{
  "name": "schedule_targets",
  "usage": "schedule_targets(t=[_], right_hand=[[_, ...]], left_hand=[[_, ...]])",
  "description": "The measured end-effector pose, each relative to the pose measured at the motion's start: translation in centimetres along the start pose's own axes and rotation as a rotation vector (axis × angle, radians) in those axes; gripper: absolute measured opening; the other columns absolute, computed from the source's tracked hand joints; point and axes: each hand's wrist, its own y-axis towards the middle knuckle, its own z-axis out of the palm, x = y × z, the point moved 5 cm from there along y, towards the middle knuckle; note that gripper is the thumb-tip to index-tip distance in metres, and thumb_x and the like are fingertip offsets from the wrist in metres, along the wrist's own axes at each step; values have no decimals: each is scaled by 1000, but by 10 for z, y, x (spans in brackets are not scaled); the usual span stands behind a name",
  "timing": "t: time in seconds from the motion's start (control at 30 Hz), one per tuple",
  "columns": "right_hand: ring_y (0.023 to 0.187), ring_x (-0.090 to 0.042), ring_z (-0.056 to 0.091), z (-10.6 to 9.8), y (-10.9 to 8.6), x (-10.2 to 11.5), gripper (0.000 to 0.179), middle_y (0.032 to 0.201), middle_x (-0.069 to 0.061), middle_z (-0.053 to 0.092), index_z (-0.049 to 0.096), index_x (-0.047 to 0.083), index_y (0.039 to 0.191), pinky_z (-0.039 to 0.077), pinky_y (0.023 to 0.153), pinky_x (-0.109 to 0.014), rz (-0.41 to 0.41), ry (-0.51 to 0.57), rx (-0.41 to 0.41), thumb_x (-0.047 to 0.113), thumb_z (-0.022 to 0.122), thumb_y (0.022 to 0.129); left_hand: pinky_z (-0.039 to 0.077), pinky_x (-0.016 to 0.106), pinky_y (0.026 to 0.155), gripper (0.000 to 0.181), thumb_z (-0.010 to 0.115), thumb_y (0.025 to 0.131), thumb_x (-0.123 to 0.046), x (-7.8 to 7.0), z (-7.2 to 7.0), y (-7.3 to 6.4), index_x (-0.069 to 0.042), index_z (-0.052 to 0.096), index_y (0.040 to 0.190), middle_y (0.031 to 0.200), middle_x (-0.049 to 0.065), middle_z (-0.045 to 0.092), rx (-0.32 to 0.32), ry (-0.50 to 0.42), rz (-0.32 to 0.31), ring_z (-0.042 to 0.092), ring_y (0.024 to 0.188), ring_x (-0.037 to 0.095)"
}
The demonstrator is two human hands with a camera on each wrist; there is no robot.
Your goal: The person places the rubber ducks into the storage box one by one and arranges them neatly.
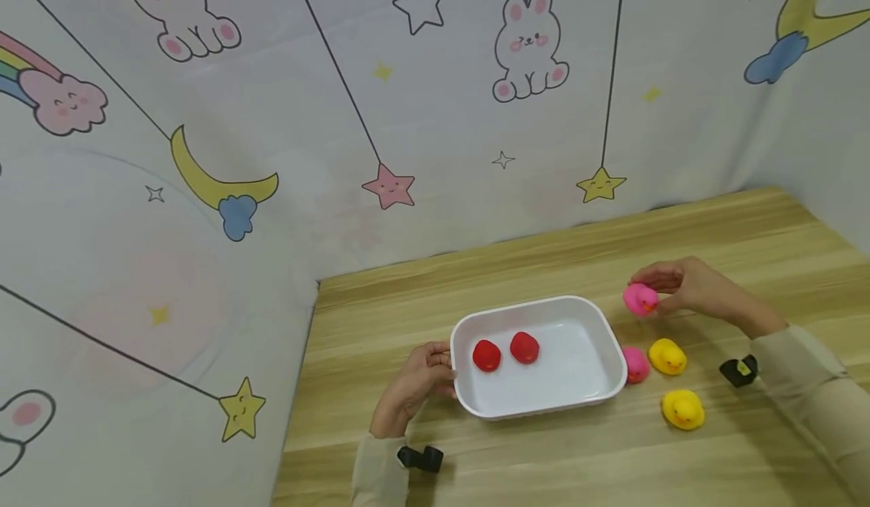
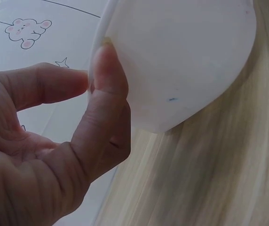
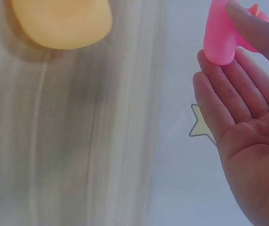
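My left hand (image 1: 418,377) pinches the left edge of a white plastic tray (image 1: 574,367), thumb and finger at the rim (image 2: 99,42). Two small red rounded toys (image 1: 486,356) lie inside it, toward its left half. Beyond the tray's right end, my right hand (image 1: 703,292) holds a pink rubber duck (image 1: 640,299) between thumb and fingertips; in the right wrist view the thumb presses on the pink duck (image 3: 219,40) while the fingers lie straight behind it. A second pink duck (image 1: 636,366) sits right at the tray's right side, partly hidden by its rim.
Two yellow rubber ducks (image 1: 668,357) (image 1: 683,409) sit on the wooden table (image 1: 516,462), right of the tray and below the right hand. A white cloth (image 1: 448,114) printed with bunnies, stars and moons hangs behind and along the left. Black camera mounts (image 1: 421,459) are at both wrists.
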Motion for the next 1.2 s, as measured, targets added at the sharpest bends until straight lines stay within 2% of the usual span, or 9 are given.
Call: schedule_targets(t=[0.17,0.3,0.43,0.57,0.73,1.03,1.2], right_hand=[[116,-34,64,-1,3,10,57,128,-23,65,62,-6,129,60,87,-27,13,25,20,4,84,77],[120,-42,60,-2,7,18,58,130,-22,64,62,-5,130,61,89,-36,23,21,39,6,84,77],[120,-39,61,-2,13,28,53,127,-16,67,67,1,127,60,92,-37,13,-14,69,9,85,78],[117,-33,64,2,19,38,46,122,-10,70,71,6,122,59,91,-30,-16,-44,97,9,84,78],[116,-31,64,9,24,52,42,121,-10,70,73,6,119,58,94,-30,-56,-21,130,5,83,78],[111,-27,66,38,44,76,37,117,-10,71,74,5,114,57,96,-35,-113,-18,240,4,84,78],[103,-28,67,58,52,82,36,112,-8,72,75,5,112,60,90,-33,-159,-40,289,1,83,77]], left_hand=[[59,23,55,51,55,80,14,-1,-1,-1,21,38,128,92,10,58,5,-7,2,60,72,12],[60,23,56,52,54,81,14,-1,-2,-1,21,38,129,93,10,58,-2,4,-3,60,73,13],[60,23,55,52,54,81,14,-1,-3,-1,21,37,129,92,10,58,-6,1,0,60,72,13],[60,23,55,51,53,81,15,0,-4,-1,22,37,129,92,10,59,-11,3,-2,60,71,13],[60,24,56,50,54,82,15,0,-2,1,22,37,128,92,10,60,6,1,0,61,70,12],[60,23,55,50,54,83,16,0,-3,2,22,37,130,93,12,60,5,0,-11,61,71,13],[60,23,55,50,53,83,17,0,-1,2,21,37,130,93,12,60,10,-8,-10,61,74,14]])
